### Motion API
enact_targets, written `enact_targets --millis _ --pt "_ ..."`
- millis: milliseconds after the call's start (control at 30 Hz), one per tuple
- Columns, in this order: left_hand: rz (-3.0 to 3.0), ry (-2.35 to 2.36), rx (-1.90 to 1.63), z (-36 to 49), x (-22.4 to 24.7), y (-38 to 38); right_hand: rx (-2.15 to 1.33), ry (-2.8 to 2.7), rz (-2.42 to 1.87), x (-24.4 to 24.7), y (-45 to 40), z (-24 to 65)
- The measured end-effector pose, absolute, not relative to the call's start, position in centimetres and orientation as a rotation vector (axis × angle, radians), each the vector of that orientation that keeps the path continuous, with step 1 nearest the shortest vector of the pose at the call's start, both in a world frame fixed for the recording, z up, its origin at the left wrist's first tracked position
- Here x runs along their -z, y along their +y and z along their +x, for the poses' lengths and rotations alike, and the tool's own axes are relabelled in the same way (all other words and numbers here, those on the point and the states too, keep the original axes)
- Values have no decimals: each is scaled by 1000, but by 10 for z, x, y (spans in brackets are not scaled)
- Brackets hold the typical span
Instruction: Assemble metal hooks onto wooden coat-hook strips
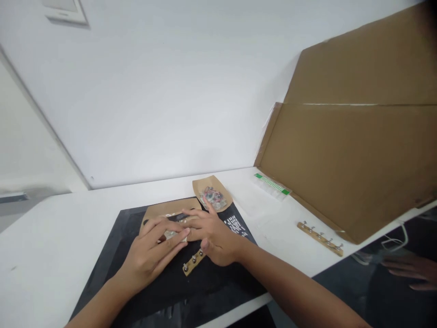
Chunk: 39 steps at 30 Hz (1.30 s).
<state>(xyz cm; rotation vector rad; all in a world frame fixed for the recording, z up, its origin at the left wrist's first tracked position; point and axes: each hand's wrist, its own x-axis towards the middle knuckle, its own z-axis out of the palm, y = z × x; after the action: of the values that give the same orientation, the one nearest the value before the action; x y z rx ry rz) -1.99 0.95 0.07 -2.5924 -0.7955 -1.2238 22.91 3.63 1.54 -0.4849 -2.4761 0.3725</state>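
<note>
My left hand and my right hand meet over the black mat, their fingertips touching around small whitish pieces partly hidden beneath them. What the left fingers hold, if anything, is covered. Fingers of the right hand are spread, its index finger pointing up toward a paper tray. Behind the hands lies a brown paper tray. Just below the right palm, a short wooden strip with metal knobs rests on the mat, its upper end hidden by the hand.
Another brown tray holds small bagged parts. White pieces lie right on the mat. Further right are a green-and-clear box, a wooden hook strip and large cardboard. Another person's hand shows at far right.
</note>
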Motion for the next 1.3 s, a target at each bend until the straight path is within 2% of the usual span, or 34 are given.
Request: enact_targets --millis 333,633,967,1300 --pt "-2601 -756 1169 -21 0 11 -463 -2500 -456 -18 35 230" --pt "-2545 -672 1203 -20 -2 10 -304 -2566 -444 -13 40 232" --pt "-2504 -676 1311 -21 -7 13 -311 -2510 -420 -21 41 239" --pt "-2465 -698 1290 -42 -3 24 -227 -2406 -574 -24 48 252"
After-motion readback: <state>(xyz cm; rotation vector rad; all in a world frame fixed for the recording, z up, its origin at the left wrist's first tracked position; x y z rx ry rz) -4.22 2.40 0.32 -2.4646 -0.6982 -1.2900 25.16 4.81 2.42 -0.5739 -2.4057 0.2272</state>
